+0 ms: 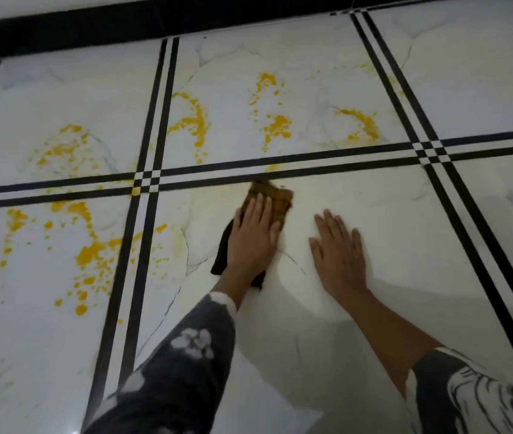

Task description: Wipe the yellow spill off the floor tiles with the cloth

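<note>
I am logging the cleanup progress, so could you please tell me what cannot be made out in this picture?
Head view, cloth: the middle lies under the left hand, so its full shape is hidden.
Head view, floor tiles: whatever lies under the cloth and the right hand is covered.
Head view, yellow spill: it runs off the left edge, so its extent is cut off.

dim, soft blur, curved edges

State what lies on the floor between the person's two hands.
Only bare white tile lies between the left hand on the cloth and the right hand; head view shows it.
</note>
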Tool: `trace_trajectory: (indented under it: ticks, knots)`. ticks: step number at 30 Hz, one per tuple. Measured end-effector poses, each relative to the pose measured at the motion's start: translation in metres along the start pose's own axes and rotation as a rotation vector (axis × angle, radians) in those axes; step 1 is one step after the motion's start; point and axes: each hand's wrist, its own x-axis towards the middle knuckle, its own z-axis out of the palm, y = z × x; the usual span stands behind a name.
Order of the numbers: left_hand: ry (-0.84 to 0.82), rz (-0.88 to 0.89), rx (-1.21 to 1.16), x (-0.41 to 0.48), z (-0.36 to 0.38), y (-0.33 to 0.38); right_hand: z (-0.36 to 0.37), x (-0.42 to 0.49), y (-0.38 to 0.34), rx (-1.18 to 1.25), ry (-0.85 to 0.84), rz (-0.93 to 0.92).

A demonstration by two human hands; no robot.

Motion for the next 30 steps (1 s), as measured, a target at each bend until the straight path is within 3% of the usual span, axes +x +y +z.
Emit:
trace_trajectory:
  ticks: [2, 3, 7, 9, 12, 14, 15, 18, 21, 23, 27, 28, 30]
  knots:
    - [-0.018, 0.142, -0.014, -0.027, -0.002, -0.017, 0.002, 0.01, 0.002, -0.02, 0.002, -0.04]
    - [-0.001, 0.116, -0.033, -0.033, -0.003, -0.033, 0.004, 0.013, 0.003, -0.036, 0.001, -0.049]
    - [0.062, -0.335, -0.016, 0.008, -0.007, -0.064, 0.008, 0.015, 0.001, -0.095, 0.004, -0.004]
    - [0.067, -0.384, -0.032, 0.035, -0.007, -0.039, 0.009, 0.014, 0.0, -0.105, 0.01, -0.015]
    - [0.031, -0.092, -0.004, 0.026, 0.0, 0.003, 0.008, 0.015, 0.002, -0.1, 0.023, -0.019]
    - [-0.018, 0.133, 0.01, -0.003, 0.0, 0.002, 0.008, 0.016, 0.003, -0.107, 0.027, -0.024]
    - [-0.03, 0.164, -0.004, -0.013, 0.0, -0.009, 0.009, 0.016, 0.004, -0.104, 0.029, -0.029]
    - [0.059, -0.091, -0.044, -0.002, -0.003, -0.046, 0.011, 0.016, 0.006, -0.107, 0.043, -0.031]
    - [0.067, -0.32, -0.023, 0.034, -0.004, -0.035, 0.01, 0.015, 0.002, -0.103, 0.03, -0.024]
    - [0.057, -0.22, -0.024, 0.041, -0.002, -0.005, 0.009, 0.016, 0.003, -0.098, 0.022, -0.028]
    - [-0.059, 0.256, 0.013, -0.004, 0.0, 0.004, 0.005, 0.011, 0.023, -0.093, 0.051, -0.012]
    - [-0.066, 0.289, -0.026, -0.009, -0.001, -0.011, 0.004, 0.008, 0.029, -0.096, 0.059, -0.001]
    - [-0.023, 0.173, -0.072, -0.002, -0.004, -0.042, 0.004, 0.004, 0.034, -0.096, 0.064, 0.014]
